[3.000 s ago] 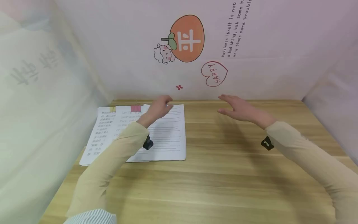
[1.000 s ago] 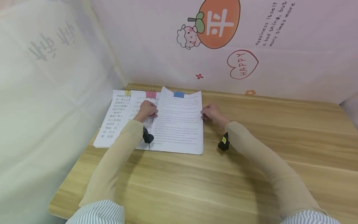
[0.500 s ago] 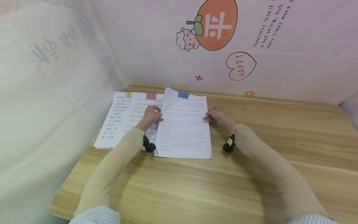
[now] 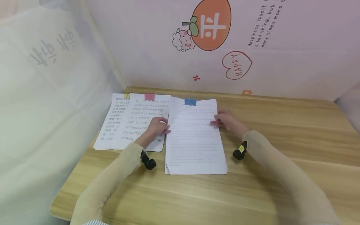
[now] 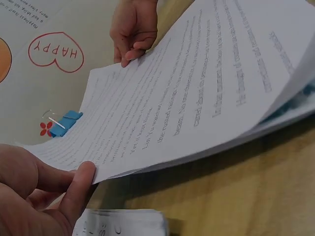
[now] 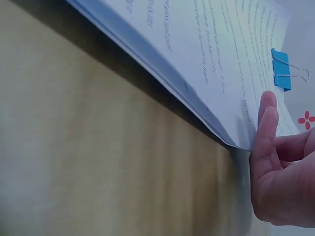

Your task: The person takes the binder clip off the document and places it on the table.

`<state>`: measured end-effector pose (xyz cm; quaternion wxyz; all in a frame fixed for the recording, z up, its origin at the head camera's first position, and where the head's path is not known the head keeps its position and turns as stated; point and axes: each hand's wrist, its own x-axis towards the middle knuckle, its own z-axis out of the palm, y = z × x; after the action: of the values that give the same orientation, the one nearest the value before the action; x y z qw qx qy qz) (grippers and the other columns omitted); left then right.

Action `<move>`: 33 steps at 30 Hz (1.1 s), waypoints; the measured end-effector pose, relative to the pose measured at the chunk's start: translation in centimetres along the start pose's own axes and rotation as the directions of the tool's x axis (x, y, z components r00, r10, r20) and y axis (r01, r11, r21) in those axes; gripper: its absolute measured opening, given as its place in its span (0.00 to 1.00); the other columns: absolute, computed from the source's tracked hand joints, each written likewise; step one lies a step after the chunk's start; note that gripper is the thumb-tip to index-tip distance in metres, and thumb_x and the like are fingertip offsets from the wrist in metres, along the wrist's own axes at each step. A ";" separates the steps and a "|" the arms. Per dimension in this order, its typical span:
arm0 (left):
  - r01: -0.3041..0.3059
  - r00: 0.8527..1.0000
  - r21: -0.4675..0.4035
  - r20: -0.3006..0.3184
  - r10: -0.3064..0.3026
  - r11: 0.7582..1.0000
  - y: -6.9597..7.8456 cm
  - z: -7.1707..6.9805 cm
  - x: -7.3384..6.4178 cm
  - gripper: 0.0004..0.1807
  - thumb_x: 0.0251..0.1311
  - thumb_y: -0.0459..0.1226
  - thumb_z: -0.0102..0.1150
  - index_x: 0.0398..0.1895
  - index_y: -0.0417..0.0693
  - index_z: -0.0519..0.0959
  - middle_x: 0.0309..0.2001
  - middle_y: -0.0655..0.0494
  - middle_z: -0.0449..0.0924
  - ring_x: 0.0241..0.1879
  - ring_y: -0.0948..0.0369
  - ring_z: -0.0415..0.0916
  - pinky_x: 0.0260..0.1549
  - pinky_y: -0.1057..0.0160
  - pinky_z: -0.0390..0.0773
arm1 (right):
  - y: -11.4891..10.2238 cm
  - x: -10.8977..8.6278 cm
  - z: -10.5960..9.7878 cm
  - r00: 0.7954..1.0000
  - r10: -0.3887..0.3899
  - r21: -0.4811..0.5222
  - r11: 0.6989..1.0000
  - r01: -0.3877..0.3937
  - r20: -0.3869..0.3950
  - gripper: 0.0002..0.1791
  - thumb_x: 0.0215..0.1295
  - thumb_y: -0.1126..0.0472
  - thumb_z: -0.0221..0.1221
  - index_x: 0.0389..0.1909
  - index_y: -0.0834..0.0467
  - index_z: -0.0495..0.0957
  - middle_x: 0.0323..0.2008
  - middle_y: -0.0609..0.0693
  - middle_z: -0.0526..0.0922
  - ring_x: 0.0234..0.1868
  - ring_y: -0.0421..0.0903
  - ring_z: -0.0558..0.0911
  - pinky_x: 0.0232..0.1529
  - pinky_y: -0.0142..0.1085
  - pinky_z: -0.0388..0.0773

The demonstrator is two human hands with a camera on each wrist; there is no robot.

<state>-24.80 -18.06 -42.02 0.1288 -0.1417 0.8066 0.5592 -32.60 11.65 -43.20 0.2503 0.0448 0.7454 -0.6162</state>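
A stack of printed sheets (image 4: 195,140) with a blue binder clip (image 4: 190,102) on its top edge is held by both hands. My left hand (image 4: 158,127) pinches its left edge between thumb and fingers, and my right hand (image 4: 223,118) grips the right edge. In the left wrist view the stack (image 5: 197,98) bows and stands off the table, its lower leaves parting slightly. The right wrist view has the blue binder clip (image 6: 281,70) beyond my right hand (image 6: 283,162), with a shadow gap under the paper's edge.
Two more clipped paper stacks lie at left: one with a pink clip (image 4: 149,97), partly behind my left hand, and one with a yellow clip (image 4: 127,96). The wooden table (image 4: 281,140) meets a printed curtain (image 4: 157,72) at the back and another at left.
Earlier both hands hovered apart above the table. They then took the blue-clipped stack by its sides and moved it right and toward me, uncovering more of the pink-clipped stack.
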 end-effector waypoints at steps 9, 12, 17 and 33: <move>-0.055 0.990 0.014 0.129 0.053 0.998 0.9 1.0 -0.4 0.13 0.59 0.28 0.57 0.47 0.34 0.74 0.38 0.44 0.80 0.25 0.65 0.80 0.32 0.69 0.83 | 2.0 -4.0 -2.6 1.000 -0.008 0.049 0.999 0.009 -0.007 0.28 0.71 0.67 0.43 0.70 0.69 0.50 0.41 0.52 0.75 0.29 0.33 0.82 0.35 0.25 0.80; -0.070 0.986 0.056 0.152 0.061 0.996 2.2 1.5 0.2 0.17 0.60 0.31 0.57 0.53 0.35 0.73 0.44 0.41 0.80 0.29 0.64 0.80 0.34 0.69 0.83 | 2.6 -5.6 -3.4 1.000 -0.016 0.051 0.999 0.017 -0.006 0.29 0.71 0.67 0.43 0.70 0.70 0.48 0.38 0.49 0.76 0.30 0.33 0.83 0.36 0.25 0.80; -0.112 0.985 0.126 0.143 0.094 0.986 3.8 2.6 1.3 0.23 0.59 0.34 0.60 0.57 0.35 0.71 0.49 0.40 0.79 0.37 0.58 0.82 0.39 0.64 0.84 | 3.8 -7.5 -3.8 1.000 -0.002 0.053 0.999 0.003 -0.013 0.26 0.72 0.66 0.45 0.67 0.69 0.53 0.36 0.47 0.78 0.32 0.34 0.83 0.37 0.27 0.81; -0.233 0.966 0.322 0.185 0.181 0.918 10.1 4.6 1.3 0.26 0.59 0.37 0.62 0.59 0.37 0.71 0.58 0.42 0.74 0.51 0.51 0.78 0.53 0.58 0.79 | 5.2 -10.1 -2.8 0.999 -0.032 0.067 0.997 0.029 0.040 0.24 0.72 0.65 0.45 0.64 0.72 0.55 0.28 0.43 0.84 0.29 0.35 0.83 0.34 0.27 0.81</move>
<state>-29.53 -10.47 -35.35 0.1521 0.0118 0.8895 0.4307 -22.74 17.97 -43.15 0.2543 0.0290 0.7200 -0.6450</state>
